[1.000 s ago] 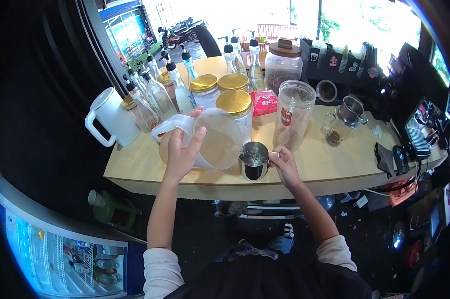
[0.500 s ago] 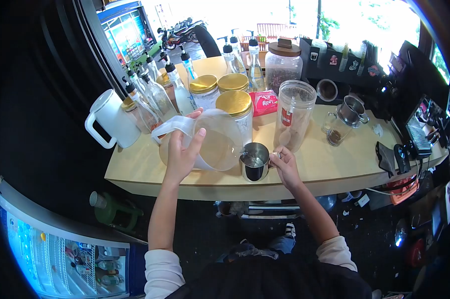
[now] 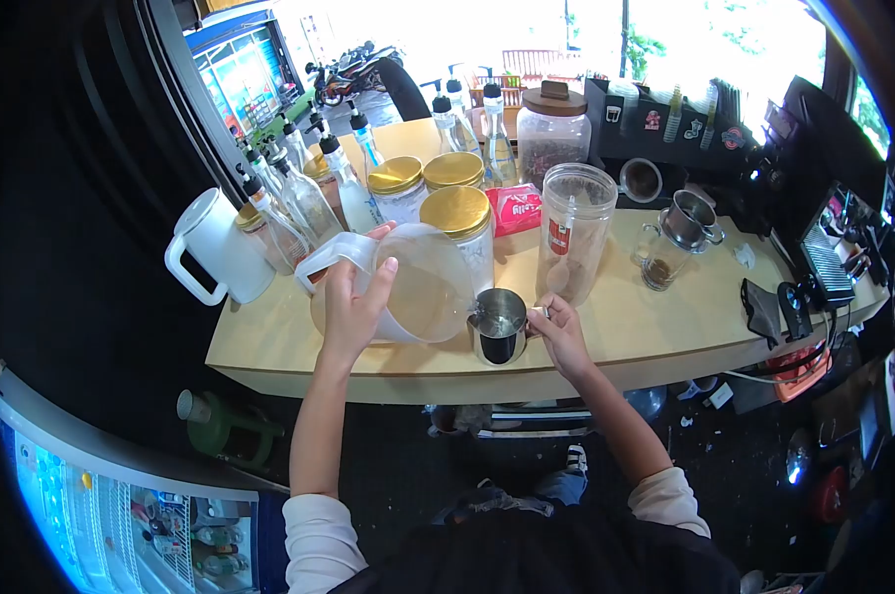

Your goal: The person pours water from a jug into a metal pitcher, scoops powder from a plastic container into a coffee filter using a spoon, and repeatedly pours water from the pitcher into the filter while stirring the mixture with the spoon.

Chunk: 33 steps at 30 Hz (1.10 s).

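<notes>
My left hand (image 3: 353, 307) is closed round a translucent plastic pitcher (image 3: 428, 282), near its handle. The pitcher is tilted to the right, its rim against or just over a small steel milk jug (image 3: 498, 335). Water appears to run from the pitcher into the jug, though the stream is hard to make out. My right hand (image 3: 560, 332) pinches the jug's handle and keeps it upright near the counter's front edge. Just behind the jug stands a tall clear open jar (image 3: 573, 238) with a red label and a scoop inside.
Gold-lidded jars (image 3: 455, 210), several pump bottles (image 3: 309, 203) and a white jug (image 3: 220, 247) crowd the left of the wooden counter (image 3: 655, 332). A red packet (image 3: 516, 208) lies behind. To the right are a glass with a metal coffee filter (image 3: 691, 218) and an espresso machine (image 3: 826, 259).
The view has shifted slightly, so the counter sits a little lower and further left. Both hands keep their grips, and the pitcher stays tilted at the jug.
</notes>
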Motion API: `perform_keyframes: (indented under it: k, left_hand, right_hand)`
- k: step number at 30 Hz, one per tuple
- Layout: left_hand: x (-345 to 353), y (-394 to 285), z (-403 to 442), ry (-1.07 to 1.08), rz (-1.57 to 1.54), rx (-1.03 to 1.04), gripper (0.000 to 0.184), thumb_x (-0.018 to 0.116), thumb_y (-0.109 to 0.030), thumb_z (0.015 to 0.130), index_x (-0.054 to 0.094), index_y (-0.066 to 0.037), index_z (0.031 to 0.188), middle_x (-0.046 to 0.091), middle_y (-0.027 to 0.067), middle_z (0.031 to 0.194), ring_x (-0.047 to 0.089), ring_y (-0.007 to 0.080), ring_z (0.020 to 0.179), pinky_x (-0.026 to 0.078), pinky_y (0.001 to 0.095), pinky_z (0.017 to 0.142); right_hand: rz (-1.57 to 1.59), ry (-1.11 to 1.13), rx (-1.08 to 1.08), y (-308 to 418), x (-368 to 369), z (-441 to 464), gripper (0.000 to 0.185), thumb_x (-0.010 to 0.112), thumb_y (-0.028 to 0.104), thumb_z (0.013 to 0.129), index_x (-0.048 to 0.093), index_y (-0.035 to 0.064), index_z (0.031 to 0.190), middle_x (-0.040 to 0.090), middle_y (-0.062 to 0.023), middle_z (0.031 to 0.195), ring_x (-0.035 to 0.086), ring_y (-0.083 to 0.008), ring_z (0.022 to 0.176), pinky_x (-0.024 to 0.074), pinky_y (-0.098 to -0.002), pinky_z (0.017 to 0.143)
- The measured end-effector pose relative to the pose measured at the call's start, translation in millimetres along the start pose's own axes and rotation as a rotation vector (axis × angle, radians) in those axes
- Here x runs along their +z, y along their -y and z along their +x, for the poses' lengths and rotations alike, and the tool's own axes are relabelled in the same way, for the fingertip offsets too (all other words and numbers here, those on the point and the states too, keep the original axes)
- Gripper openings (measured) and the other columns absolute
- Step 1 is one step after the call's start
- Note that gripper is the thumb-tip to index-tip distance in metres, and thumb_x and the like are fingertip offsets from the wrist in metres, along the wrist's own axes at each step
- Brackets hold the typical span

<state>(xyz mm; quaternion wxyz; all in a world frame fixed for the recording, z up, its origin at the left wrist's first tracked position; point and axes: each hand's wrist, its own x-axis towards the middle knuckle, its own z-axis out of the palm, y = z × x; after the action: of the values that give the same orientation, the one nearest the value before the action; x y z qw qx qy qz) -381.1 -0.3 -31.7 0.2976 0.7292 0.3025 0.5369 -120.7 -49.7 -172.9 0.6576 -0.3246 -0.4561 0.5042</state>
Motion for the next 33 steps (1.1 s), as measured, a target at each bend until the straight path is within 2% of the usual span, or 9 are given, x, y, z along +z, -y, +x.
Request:
perform_keyframes:
  k: [5, 16, 22, 25, 29, 33]
  left_hand:
    - [-0.1, -3.2, -0.7, -0.001, 0.013, -0.016, 0.038, 0.055, -0.007, 0.085, 0.053, 0.005, 0.121, 0.058, 0.0146, 0.122, 0.052, 0.0208, 0.115, 0.035, 0.0342, 0.101]
    - [-0.3, -3.6, -0.5, 0.003, 0.087, 0.056, 0.04, 0.053, -0.004, 0.081, 0.054, 0.004, 0.12, 0.059, 0.0152, 0.119, 0.054, 0.0222, 0.113, 0.036, 0.0348, 0.1]
    - [-3.2, -6.2, 0.4, 0.067, 0.173, 0.064, 0.039, 0.05, -0.004, 0.084, 0.052, 0.005, 0.122, 0.056, 0.0154, 0.125, 0.051, 0.0218, 0.117, 0.035, 0.035, 0.103]
    - [-0.9, -4.9, 0.7, 0.015, 0.132, 0.069, 0.04, 0.054, -0.004, 0.081, 0.055, 0.003, 0.12, 0.061, 0.0147, 0.116, 0.055, 0.0223, 0.111, 0.037, 0.0346, 0.1]
    - [0.6, -1.4, -1.5, -0.013, 0.078, 0.053, 0.039, 0.053, -0.005, 0.082, 0.055, 0.003, 0.12, 0.06, 0.0145, 0.118, 0.054, 0.0219, 0.112, 0.037, 0.0344, 0.1]
    - [0.6, 1.1, -1.6, -0.028, 0.069, 0.042, 0.037, 0.053, -0.005, 0.084, 0.054, 0.004, 0.12, 0.059, 0.0143, 0.119, 0.053, 0.021, 0.113, 0.036, 0.0341, 0.1]
  right_hand:
    - [0.004, 0.004, 0.004, 1.5, 0.5, -0.5, 0.016, 0.061, 0.012, 0.09, 0.047, 0.0088, 0.082, 0.057, 0.0004, 0.076, 0.055, -0.0065, 0.07, 0.0439, -0.0222, 0.063]
    - [0.002, 0.004, 0.002, 4.0, 2.7, -0.8, 0.016, 0.061, 0.014, 0.09, 0.048, 0.0094, 0.082, 0.061, -0.0018, 0.079, 0.061, -0.0088, 0.074, 0.0448, -0.0212, 0.063]
    - [0.009, 0.003, -0.007, 0.9, 1.0, -0.2, 0.016, 0.061, 0.013, 0.09, 0.047, 0.0099, 0.082, 0.061, -0.0012, 0.078, 0.061, -0.0083, 0.074, 0.0452, -0.0208, 0.062]
    - [0.004, -0.006, -0.004, 0.3, 1.1, -0.4, 0.016, 0.061, 0.013, 0.09, 0.047, 0.0101, 0.082, 0.061, -0.001, 0.077, 0.061, -0.0083, 0.073, 0.0453, -0.0207, 0.063]
    - [0.0, -0.004, -0.005, 0.4, 1.5, -0.7, 0.016, 0.061, 0.013, 0.09, 0.047, 0.0101, 0.082, 0.06, -0.0006, 0.077, 0.062, -0.009, 0.072, 0.0453, -0.0217, 0.062]
    - [0.142, -0.029, 0.008, 1.3, 8.7, -1.7, 0.016, 0.06, 0.01, 0.09, 0.047, 0.0097, 0.082, 0.059, -0.0015, 0.075, 0.061, -0.0105, 0.069, 0.0447, -0.0237, 0.061]
